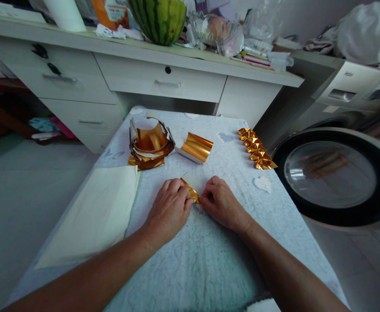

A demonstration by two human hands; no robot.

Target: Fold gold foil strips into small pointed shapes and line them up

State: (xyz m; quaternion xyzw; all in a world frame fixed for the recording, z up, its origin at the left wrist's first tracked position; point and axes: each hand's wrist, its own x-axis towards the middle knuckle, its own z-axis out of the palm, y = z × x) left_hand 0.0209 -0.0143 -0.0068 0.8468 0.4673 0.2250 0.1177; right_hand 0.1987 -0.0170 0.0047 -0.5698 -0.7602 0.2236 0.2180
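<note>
Between my two hands a small sheet of gold foil paper (191, 191) lies on the cloth-covered table (228, 268), partly folded, its pale back showing at the far side. My left hand (173, 203) is closed on its left edge. The fingers of my right hand (220, 200) pinch its right corner. Just beyond, a curled gold sheet (196, 148) rests by itself. Farther left stands a bundle of gold paper (151, 141) wrapped in curled strips. Several folded gold pieces (256, 149) form a row at the far right.
A pale yellow paper stack (94, 214) covers the table's left side. Beyond the table is a white desk (164, 82) with half a watermelon (159, 19), a paper roll (66, 15) and plastic bags. On the right, a washing machine's round door (336, 175) hangs open beside the table.
</note>
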